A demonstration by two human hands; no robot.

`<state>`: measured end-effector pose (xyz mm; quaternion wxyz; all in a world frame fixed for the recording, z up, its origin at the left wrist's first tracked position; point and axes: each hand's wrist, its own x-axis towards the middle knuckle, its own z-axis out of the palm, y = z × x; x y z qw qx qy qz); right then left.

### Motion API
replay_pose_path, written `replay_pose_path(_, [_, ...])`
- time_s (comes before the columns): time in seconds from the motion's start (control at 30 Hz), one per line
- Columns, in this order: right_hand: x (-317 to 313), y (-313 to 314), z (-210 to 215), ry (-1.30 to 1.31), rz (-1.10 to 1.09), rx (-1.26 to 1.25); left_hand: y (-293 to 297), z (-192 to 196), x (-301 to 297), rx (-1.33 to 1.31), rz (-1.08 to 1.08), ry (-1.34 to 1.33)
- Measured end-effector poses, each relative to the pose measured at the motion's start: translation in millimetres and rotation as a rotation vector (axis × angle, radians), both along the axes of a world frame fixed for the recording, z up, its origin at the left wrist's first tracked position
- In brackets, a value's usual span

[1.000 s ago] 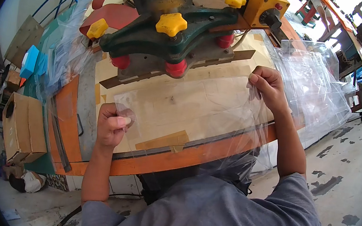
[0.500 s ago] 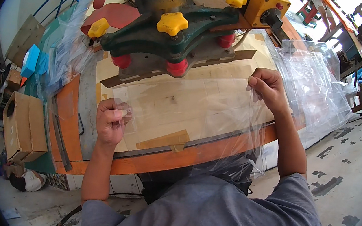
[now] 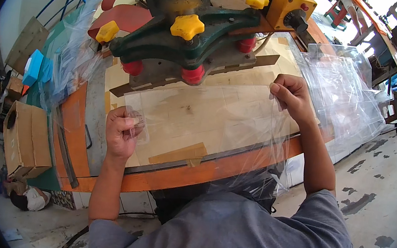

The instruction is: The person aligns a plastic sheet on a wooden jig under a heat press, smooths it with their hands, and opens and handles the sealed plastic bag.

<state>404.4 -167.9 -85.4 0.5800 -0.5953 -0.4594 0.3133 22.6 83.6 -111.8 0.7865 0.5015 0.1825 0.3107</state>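
A clear plastic sheet (image 3: 209,118) is stretched between my two hands over the tan work surface (image 3: 176,143). My left hand (image 3: 120,134) pinches its left end, where a clear strip with rounded corners shows beside the fingers. My right hand (image 3: 290,98) is closed on the far right corner, thumb against the fingers. From there loose, creased film hangs over the front edge toward my lap. The sheet's far edge runs close to a long metal bar (image 3: 215,71) under the dark green press head (image 3: 163,45). Whether the sheet touches the bar I cannot tell.
Yellow star knobs (image 3: 187,27) top the press, and a yellow control box (image 3: 292,9) stands behind it. Clear plastic pieces (image 3: 342,87) are heaped at the right, more film (image 3: 73,71) at the left. A cardboard box (image 3: 28,140) sits at the lower left.
My right hand has shifted very slightly left. At the left end, the sheet's edge and rounded strip show more clearly beside my left hand. Both hands keep their grip.
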Motion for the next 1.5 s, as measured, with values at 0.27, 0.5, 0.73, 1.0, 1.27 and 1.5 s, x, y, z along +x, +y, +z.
replay_pose_path(0.27, [0.7, 0.1, -1.7, 0.007, 0.001, 0.013, -15.0, 10.1, 13.6, 0.014, 0.114, 0.046])
replay_pose_path(0.5, [-0.5, 2.4, -2.1, 0.015, -0.024, 0.027, -13.0, 5.9, 12.4, 0.003, 0.129, 0.009])
replay_pose_path(0.73, [2.8, -0.2, -1.9, 0.021, -0.03, 0.014, -14.0, 0.4, 14.4, -0.001, 0.099, -0.04])
replay_pose_path(1.0, [-1.4, 0.8, -2.2, 0.046, -0.029, 0.033, -10.4, -1.3, 9.4, 0.003, 0.012, -0.121])
replay_pose_path(1.27, [-1.6, -0.9, 0.8, 0.042, -0.005, 0.046, -15.9, -0.2, 12.0, 0.04, 0.011, -0.117])
replay_pose_path(1.5, [-2.5, 0.8, 3.8, 0.022, -0.017, 0.05, -14.0, -0.3, 10.8, 0.078, -0.087, -0.121])
